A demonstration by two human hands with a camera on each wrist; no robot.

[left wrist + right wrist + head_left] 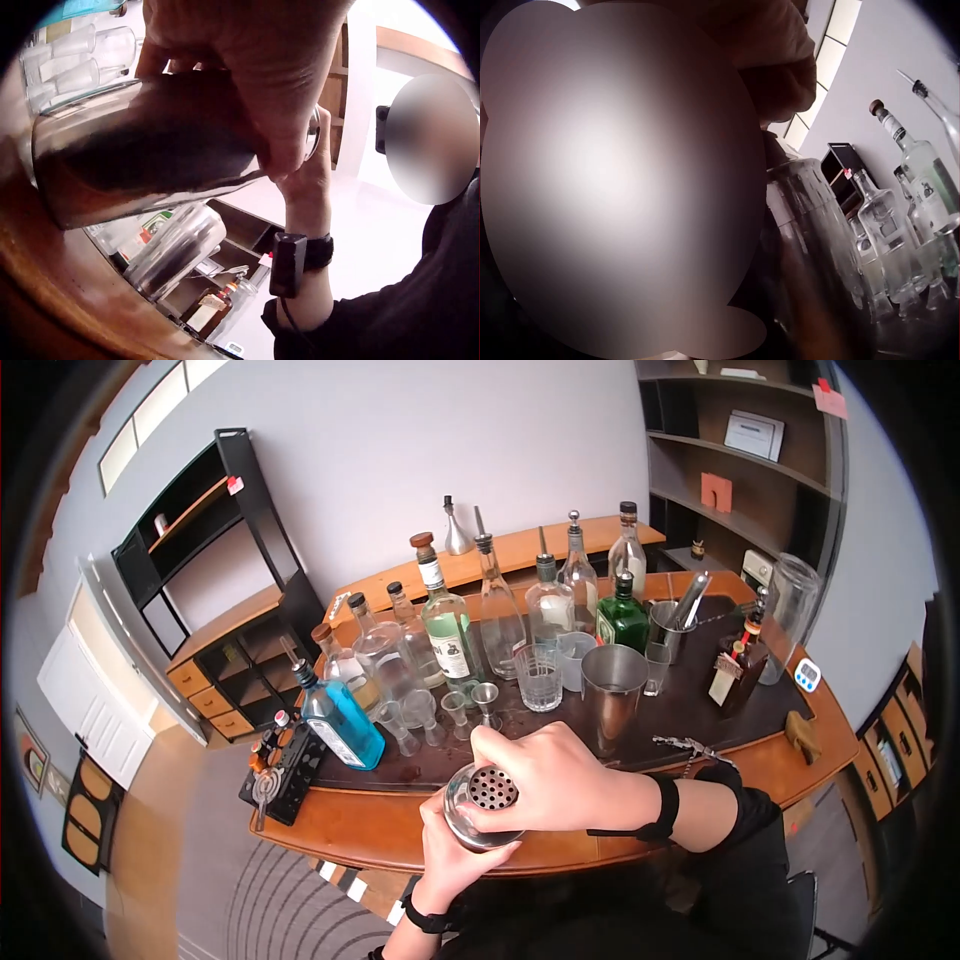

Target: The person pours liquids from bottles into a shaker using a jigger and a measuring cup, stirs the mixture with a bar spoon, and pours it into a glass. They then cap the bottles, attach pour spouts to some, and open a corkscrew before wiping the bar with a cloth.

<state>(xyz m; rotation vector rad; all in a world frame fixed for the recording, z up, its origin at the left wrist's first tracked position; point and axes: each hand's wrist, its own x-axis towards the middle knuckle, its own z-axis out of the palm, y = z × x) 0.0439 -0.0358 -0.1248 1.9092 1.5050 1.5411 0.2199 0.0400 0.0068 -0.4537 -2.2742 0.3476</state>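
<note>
A metal cocktail shaker stands near the table's front edge, its perforated strainer top facing up in the head view. My left hand grips the shaker's body from the near left side. At the top, my right hand holds the strainer piece, its thumb along the near rim and fingers curled over the far side. In the left wrist view the shaker's base is right at the tabletop. The right wrist view catches the shiny shaker body, with a blur over much of the rest.
Beyond the hands stand small glasses, a jigger, a cut tumbler and a metal tin. Several bottles line the back. A blue bottle is at left, tongs at right. A black caddy sits on the left corner.
</note>
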